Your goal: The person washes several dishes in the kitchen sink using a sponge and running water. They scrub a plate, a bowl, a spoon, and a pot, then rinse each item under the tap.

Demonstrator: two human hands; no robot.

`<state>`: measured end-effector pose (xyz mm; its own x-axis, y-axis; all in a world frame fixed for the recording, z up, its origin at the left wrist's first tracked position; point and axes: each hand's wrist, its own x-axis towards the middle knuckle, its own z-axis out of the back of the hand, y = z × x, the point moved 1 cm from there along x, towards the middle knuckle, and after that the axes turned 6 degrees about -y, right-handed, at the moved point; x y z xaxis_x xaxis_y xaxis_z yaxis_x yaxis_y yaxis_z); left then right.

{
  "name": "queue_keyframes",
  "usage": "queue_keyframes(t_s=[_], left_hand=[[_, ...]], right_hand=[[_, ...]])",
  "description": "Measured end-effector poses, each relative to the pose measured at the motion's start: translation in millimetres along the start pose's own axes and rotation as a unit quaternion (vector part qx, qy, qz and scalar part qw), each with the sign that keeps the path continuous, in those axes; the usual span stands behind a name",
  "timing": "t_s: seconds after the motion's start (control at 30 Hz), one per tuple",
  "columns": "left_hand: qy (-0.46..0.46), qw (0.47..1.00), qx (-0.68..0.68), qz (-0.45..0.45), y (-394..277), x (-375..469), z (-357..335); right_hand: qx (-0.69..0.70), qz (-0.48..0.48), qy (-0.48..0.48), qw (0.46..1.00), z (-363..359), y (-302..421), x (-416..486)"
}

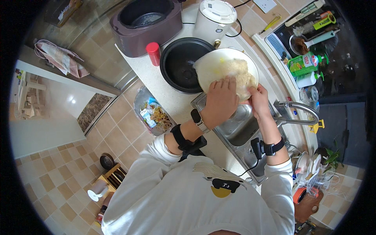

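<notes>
My right hand [258, 98] grips the near right rim of a white bowl [207, 63], thumb on the inside. The bowl is held over the counter beside the sink and overlaps a black inner cooking pot [186, 69]. Inside the bowl lies a mound of pale grains, apparently rice [239, 69], with cloudy water towards its left side. My left hand [221, 95] reaches over the near rim, fingers extended against the grains; the fingertips are partly hidden. The black pot stands to the left of the bowl; its visible inside is dark and wet-looking.
A stainless sink [241, 126] with a curved faucet [302, 113] lies near my right arm. Behind stand a purple cooker body [149, 35], a white appliance [216, 22] and a red-capped container [153, 53]. A waste bin [154, 114] sits left of the counter; soap bottles [304, 64] line the sill.
</notes>
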<state>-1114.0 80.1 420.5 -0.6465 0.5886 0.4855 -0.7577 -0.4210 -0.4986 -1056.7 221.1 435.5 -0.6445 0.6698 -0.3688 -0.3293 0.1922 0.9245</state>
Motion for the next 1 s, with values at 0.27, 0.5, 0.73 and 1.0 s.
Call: queue_keyframes(t_s=[0.27, 0.5, 0.73, 1.0], left_hand=[[-0.002, 0.997, -0.063, 0.045, 16, 9, -11], [0.042, 0.989, -0.109, 0.094, 21, 15, -11], [0.047, 0.990, -0.102, 0.088, 21, 14, -15], [0.010, 0.998, -0.025, -0.054, -12, 10, -7]], right_hand=[[-0.072, 0.022, -0.006, 0.997, -15, 17, 16], [-0.201, 0.122, -0.040, 0.971, -16, 13, 34], [-0.110, 0.079, -0.020, 0.991, -15, 7, 25], [0.120, -0.035, 0.006, 0.992, 30, -32, 8]])
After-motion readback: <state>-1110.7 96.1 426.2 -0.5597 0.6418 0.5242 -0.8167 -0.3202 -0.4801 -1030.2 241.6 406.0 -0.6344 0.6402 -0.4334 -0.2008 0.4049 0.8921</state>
